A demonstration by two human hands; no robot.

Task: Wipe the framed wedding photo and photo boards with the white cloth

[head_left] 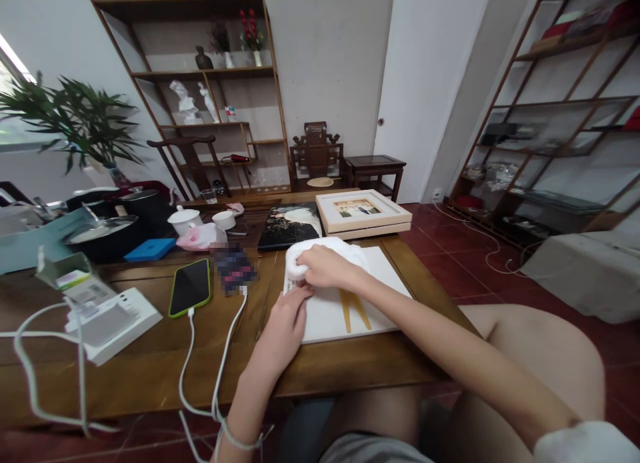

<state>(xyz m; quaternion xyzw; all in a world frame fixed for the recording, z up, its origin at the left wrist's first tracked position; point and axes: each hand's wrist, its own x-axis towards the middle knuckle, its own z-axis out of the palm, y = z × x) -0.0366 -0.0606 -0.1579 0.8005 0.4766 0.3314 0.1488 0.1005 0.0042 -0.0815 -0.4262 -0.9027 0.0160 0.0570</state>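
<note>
One white panel (pixel 383 306) lies on a wooden desk (pixel 360 368). The right hand (pixel 327 266) grips a white cloth (pixel 294 254); the left hand (pixel 289 311) rests, fingers extended. Shelves (pixel 245 72) stand beyond, near red floor tiles (pixel 450 283).

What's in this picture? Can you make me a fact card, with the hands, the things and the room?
Right hand: holding a white cloth
Left hand: at the left edge of a white board
Under the cloth: that board, with gold strips showing
Beyond the board: a pale picture frame
To the left: a phone with a green edge, plugged into a white cable
Table: brown wood
Floor: reddish tiles
</note>
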